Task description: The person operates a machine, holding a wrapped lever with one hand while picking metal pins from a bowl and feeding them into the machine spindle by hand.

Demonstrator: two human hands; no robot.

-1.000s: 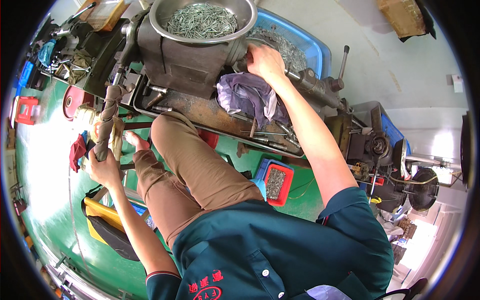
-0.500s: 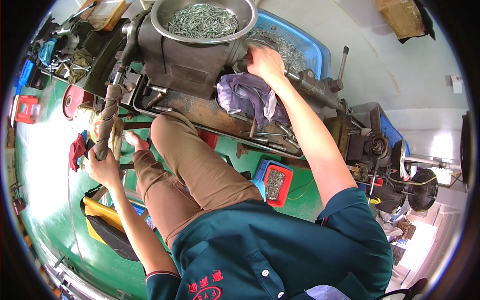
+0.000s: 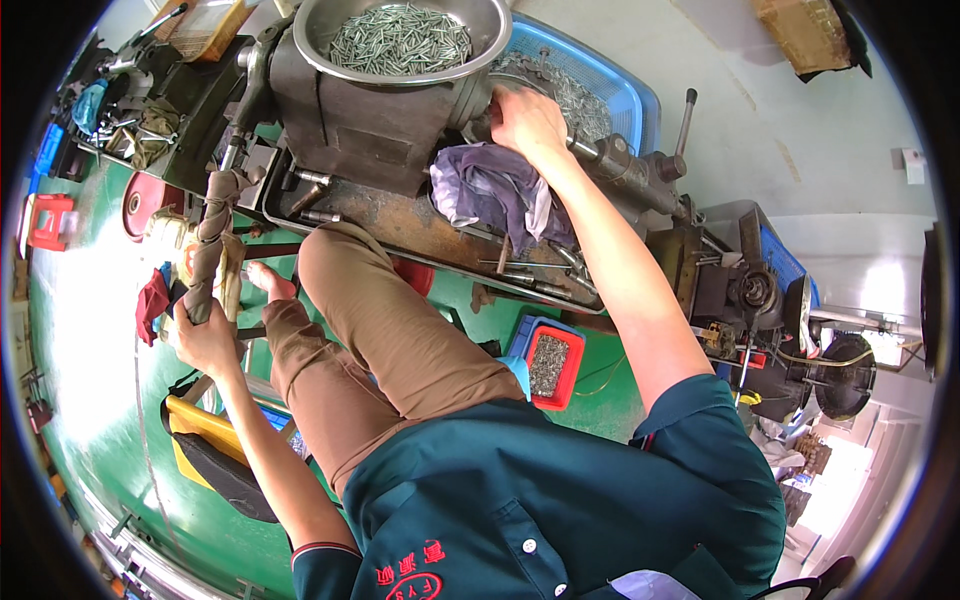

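My left hand [image 3: 208, 340] is wrapped round the lower end of a lever [image 3: 207, 262] bound in brown cloth strips, which slants down from the machine's left side. At the right end of the dark metal machine head [image 3: 370, 130], my right hand [image 3: 527, 122] is closed, its fingertips tucked in by the spindle. Whatever they pinch is hidden behind the hand. Just below that wrist, a purple and white rag [image 3: 485, 195] lies bunched on the machine bed. A steel bowl [image 3: 480, 65] full of small metal pins stands on top of the head.
Behind my right hand is a blue plastic basket [image 3: 640, 100] of metal parts. Loose tools lie in the machine's tray [image 3: 385, 225], above my knees. A red bin [image 3: 573, 370] of small parts stands on the green floor. To the right rises a lever handle [image 3: 686, 125].
The machine and bowl sit slightly further left and higher in the picture. Both hands keep their places on the lever and by the spindle.
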